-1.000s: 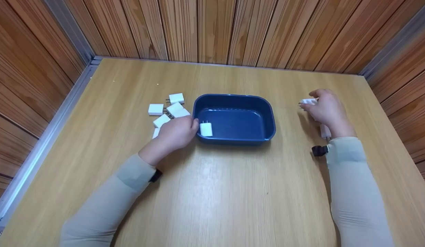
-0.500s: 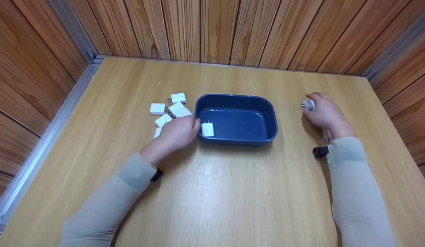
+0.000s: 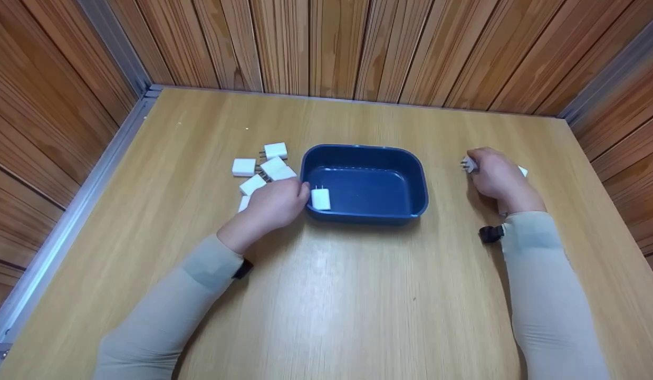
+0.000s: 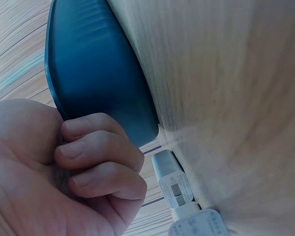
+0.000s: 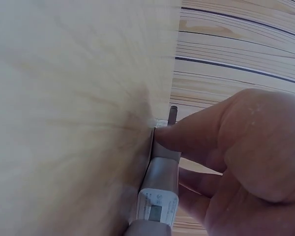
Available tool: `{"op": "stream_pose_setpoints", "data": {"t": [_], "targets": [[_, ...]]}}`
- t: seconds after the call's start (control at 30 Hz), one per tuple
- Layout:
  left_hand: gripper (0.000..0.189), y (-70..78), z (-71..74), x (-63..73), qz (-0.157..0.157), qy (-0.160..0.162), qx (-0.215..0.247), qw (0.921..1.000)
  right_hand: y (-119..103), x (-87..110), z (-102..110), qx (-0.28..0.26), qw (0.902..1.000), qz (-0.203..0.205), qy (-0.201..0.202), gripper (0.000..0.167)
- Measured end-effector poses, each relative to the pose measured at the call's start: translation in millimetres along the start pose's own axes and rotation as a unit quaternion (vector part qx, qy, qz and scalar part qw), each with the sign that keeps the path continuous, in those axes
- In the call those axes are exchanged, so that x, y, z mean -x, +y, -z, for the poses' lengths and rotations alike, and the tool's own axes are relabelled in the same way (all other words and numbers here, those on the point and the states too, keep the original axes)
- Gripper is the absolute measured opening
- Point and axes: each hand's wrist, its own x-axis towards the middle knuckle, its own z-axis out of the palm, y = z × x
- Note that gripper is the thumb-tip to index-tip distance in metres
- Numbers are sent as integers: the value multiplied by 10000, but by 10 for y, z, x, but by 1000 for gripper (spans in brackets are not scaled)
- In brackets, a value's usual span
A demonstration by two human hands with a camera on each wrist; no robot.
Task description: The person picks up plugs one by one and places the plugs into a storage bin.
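A dark blue plastic box (image 3: 370, 219) stands on the table, with one white charger plug (image 3: 320, 199) inside at its left end. My left hand (image 3: 278, 205) is at the box's left wall. Its fingers (image 4: 101, 150) are curled, and the thumb lies at the rim, gripping it. Several white charger plugs (image 3: 244, 167) lie in a loose cluster beyond and beside that hand. On the right, my right hand (image 3: 500, 177) pinches another charger plug (image 3: 469, 164), prongs pointing left. In the right wrist view, more charger plugs (image 5: 159, 196) lie just under that hand, partly hidden.
The wooden table (image 3: 358, 295) is bounded by a plank wall (image 3: 332, 47) at the back and panels on both sides. A metal rail (image 3: 68, 221) runs along the left edge. Black wrist cameras (image 3: 491, 234) sit below the cuffs.
My right hand has shifted slightly toward me with the pinched plug, and a white plug now shows behind its outer side. My left hand stays at the box.
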Motion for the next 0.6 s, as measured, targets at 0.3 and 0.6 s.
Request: {"op": "stream_pose_setpoints", "data": {"t": [0.3, 0.6], "targets": [[49, -4, 0, -2, -19, -17, 24, 10000, -57, 43, 4, -212, 9997, -32, -144, 54], [50, -7, -2, -2, 10, -86, 107, 9999, -117, 48, 4, -102, 9999, -21, -77, 52]]}}
